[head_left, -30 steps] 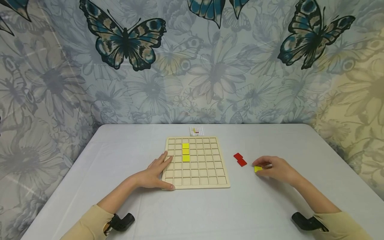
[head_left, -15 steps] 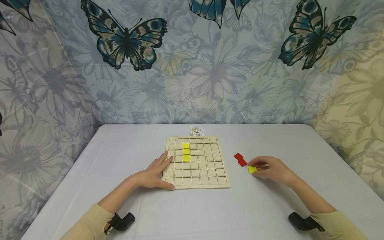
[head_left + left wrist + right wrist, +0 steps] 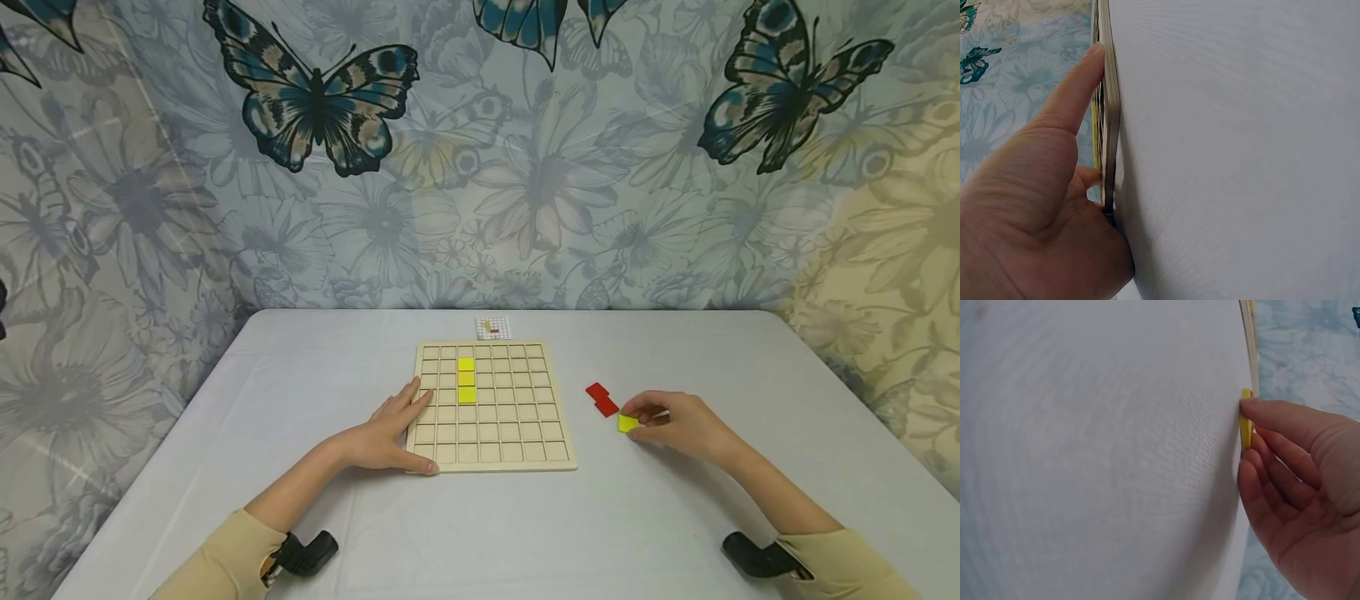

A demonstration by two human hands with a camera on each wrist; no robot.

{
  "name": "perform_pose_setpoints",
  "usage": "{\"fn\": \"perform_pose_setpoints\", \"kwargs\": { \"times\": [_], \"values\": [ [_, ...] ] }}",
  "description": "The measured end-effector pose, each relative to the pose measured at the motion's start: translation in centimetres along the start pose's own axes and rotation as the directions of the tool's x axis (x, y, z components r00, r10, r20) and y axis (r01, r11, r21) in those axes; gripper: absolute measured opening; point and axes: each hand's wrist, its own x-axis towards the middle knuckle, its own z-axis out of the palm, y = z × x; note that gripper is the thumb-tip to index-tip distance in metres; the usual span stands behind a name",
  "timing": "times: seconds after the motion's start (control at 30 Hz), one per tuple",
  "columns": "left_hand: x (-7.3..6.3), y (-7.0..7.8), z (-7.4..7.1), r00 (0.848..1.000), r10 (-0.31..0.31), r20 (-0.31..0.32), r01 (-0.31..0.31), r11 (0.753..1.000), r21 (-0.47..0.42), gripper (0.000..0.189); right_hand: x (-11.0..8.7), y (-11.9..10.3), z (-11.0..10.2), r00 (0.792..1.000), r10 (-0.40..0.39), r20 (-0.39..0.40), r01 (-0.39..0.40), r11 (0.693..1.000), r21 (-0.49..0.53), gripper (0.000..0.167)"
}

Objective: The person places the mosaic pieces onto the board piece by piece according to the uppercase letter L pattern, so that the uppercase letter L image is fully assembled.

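Observation:
A pale wooden grid board [image 3: 517, 433] lies on the table, with three yellow square tiles [image 3: 467, 379] stacked in one column of its cells. My left hand [image 3: 378, 435] rests with spread fingers along the board's left edge; in the left wrist view the thumb [image 3: 1075, 94] presses against the board's side [image 3: 1110, 94]. To the right of the board, my right hand [image 3: 678, 423] pinches a loose yellow tile [image 3: 627, 424] between thumb and fingers. The right wrist view shows that yellow tile [image 3: 1245, 428] edge-on, low over the tablecloth.
Two red tiles [image 3: 605, 405] lie touching each other between the board and my right hand. Behind the board is a small card [image 3: 492, 328] printed with a coloured grid. A white cloth [image 3: 480, 533] covers the table, which meets a butterfly-patterned wall [image 3: 540, 183] at the back.
My right hand has slid the yellow tile a little to the left, closer to the red tiles, and more of the tile shows. The left hand has stayed on the board.

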Motion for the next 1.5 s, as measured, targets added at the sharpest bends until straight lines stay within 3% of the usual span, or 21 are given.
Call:
{"fn": "perform_pose_setpoints", "kwargs": {
  "times": [0.27, 0.7, 1.07, 1.5],
  "values": [
    [0.1, 0.0, 0.0, 1.0, -0.001, 0.003, 0.001, 1.0, 0.005, 0.112, 0.0, -0.2, 0.3, 0.999, -0.033, -0.024, 0.032, 0.999, -0.018, 0.026],
    [0.1, -0.1, 0.0, 1.0, 0.005, 0.002, -0.005, 1.0, 0.002, 0.112, 1.1, -1.4, 1.1, 0.998, 0.064, 0.008, -0.064, 0.989, 0.134, 0.031],
    [0.1, 0.1, -0.1, 1.0, 0.002, -0.001, -0.002, 1.0, 0.002, 0.112, 2.0, -2.7, 2.0, 0.999, 0.042, 0.022, -0.045, 0.982, 0.184, 0.034],
    [0.0, 0.1, 0.0, 1.0, 0.002, 0.0, -0.002, 1.0, 0.002, 0.111, 3.4, -5.4, 4.0, 0.998, 0.027, 0.05, -0.042, 0.943, 0.33, 0.036]
  ]
}}
